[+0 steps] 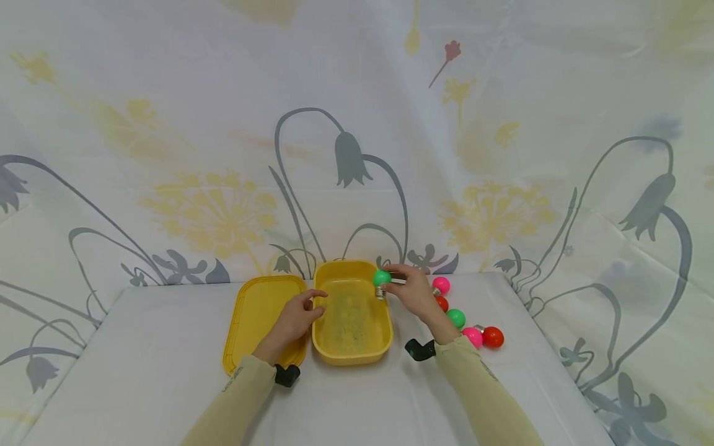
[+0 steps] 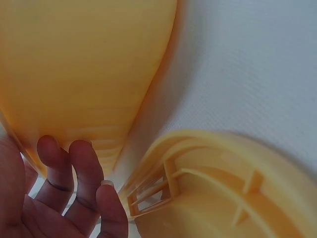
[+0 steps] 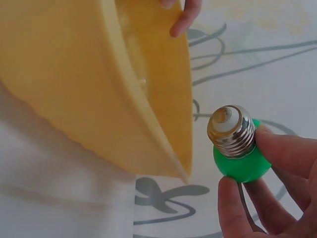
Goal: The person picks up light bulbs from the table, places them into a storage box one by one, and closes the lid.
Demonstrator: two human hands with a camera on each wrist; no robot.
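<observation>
In the head view my right hand (image 1: pixel 414 292) pinches a green light bulb (image 1: pixel 382 278) by its round part, over the right rim of a yellow plastic box (image 1: pixel 352 359). The bulb's silver screw base points down there, and the right wrist view shows its threads (image 3: pixel 233 136) close up. At the box's left rim, my left hand (image 1: pixel 295 319) holds the wall. Its thumb and forefinger reach over the edge, while the other fingers (image 2: pixel 86 163) curl against the outside in the left wrist view.
A yellow lid (image 1: pixel 262 310) lies left of the box, under my left forearm. Right of my right wrist are several bulbs, among them a pink bulb (image 1: pixel 441 285), a green bulb (image 1: pixel 455 318) and a red bulb (image 1: pixel 493 337). A flower-patterned cloth (image 1: pixel 357 204) hangs behind the white table (image 1: pixel 167 371).
</observation>
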